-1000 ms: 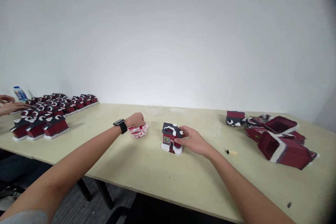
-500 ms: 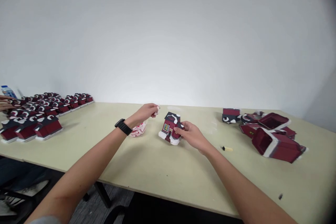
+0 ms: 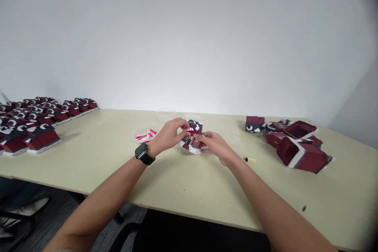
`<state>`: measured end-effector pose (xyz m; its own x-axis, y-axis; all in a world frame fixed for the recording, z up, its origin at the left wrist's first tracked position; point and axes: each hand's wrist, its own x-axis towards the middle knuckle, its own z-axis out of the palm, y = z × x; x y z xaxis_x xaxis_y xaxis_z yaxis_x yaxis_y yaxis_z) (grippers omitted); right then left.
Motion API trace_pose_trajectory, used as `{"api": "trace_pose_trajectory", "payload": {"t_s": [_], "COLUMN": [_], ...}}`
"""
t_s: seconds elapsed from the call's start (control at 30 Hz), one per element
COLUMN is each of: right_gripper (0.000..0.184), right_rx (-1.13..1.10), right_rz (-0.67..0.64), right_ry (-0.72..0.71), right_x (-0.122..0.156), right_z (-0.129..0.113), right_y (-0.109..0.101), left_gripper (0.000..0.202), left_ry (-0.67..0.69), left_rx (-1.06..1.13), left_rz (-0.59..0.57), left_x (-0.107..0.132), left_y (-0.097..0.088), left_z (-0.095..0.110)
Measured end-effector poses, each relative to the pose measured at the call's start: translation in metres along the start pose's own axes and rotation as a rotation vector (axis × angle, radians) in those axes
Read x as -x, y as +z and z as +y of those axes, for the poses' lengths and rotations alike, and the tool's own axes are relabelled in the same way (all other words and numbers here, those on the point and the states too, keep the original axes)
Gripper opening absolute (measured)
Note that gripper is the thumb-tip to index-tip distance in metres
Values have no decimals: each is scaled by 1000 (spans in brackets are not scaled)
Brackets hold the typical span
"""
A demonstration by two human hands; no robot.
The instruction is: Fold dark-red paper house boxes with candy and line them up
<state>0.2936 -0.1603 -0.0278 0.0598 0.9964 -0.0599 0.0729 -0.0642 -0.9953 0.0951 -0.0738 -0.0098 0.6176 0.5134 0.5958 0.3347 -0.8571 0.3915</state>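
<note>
Holding a small painted house (image 3: 193, 144) between both hands, tilted, its base near the tabletop (image 3: 88, 157). Left hand (image 3: 168, 134) pinches a red-and-white striped piece (image 3: 188, 129) tight against the roof. Right hand (image 3: 217, 144) grips the house's right side, fingers close. Black watch (image 3: 144, 154) on left wrist. Just left: clear dish (image 3: 141, 138) of striped pieces. Behind: clear plastic bowl (image 3: 165, 115). Right: small stick (image 3: 250, 160), then heaped dark-red house bodies (image 3: 301, 153). Far left: rows of painted houses (image 3: 41, 138).
</note>
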Motion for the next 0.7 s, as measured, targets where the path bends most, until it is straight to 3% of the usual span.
{"api": "trace_pose_trajectory", "payload": {"t_s": [0.2,0.33,0.47,0.7], "right_gripper": [35,37,37,36], "right_rx": [27,34,32,23], "right_rz": [-78,-68,-60,-68], "right_ry": [-24,-15,-26,-37], "right_x": [-1,-2,-2,-2], "right_z": [2,4,3,2], "right_y": [-2,-4,-6,-7], "left_gripper": [11,25,38,35], "left_ry": [137,272,330,406], "left_rx": [-137,-211,-267,-345], "left_rz": [41,98,36,26], "left_x": [3,5,8,7], "left_y": [5,8,5,-4], "left_z": [-7,-18,-23,-17]}}
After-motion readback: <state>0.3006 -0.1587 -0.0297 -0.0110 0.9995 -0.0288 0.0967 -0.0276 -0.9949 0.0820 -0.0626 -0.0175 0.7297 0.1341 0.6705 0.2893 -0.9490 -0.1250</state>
